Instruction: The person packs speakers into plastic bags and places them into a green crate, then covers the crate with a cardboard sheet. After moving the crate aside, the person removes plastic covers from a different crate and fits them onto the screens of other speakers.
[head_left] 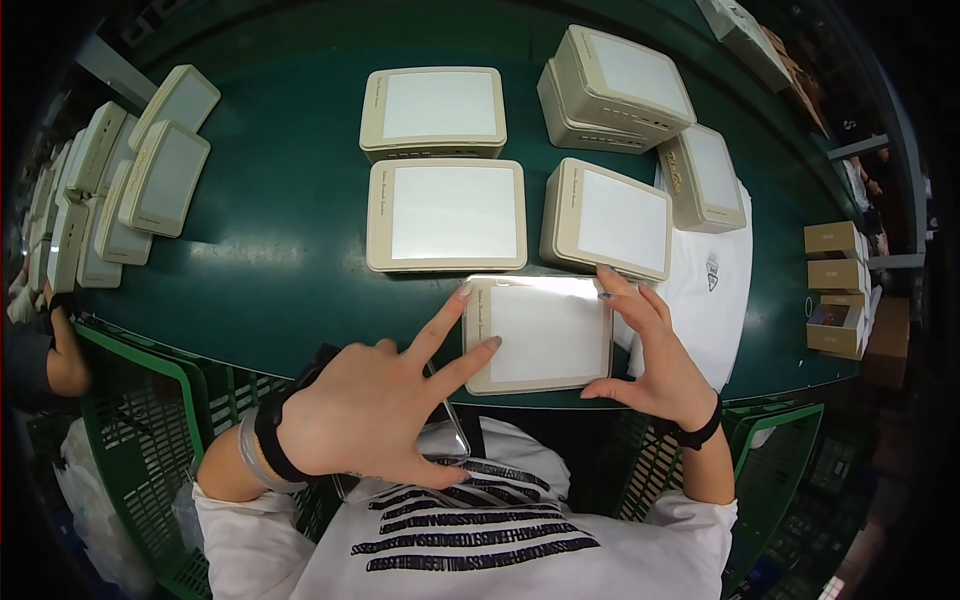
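Note:
A cream rectangular device (550, 335) with a white front panel lies flat at the table's near edge, with a shiny clear layer over its rim. My left hand (365, 410) has its fingers spread, two fingertips touching the device's left side and the thumb hanging free. My right hand (655, 360) spans the device's right end, fingers at the far corner and thumb at the near corner. Under my left hand, a clear plastic piece (445, 440) shows in part near my lap; its full shape is hidden.
Similar cream devices stand beyond, two in the middle (457, 215), others stacked at the right (625, 85). More lean in a cluster (165, 180) at left. A white cloth (715, 300) lies right. Green crates (150, 430) flank me; small boxes (835, 275) sit far right; another person's arm (65, 350) shows left.

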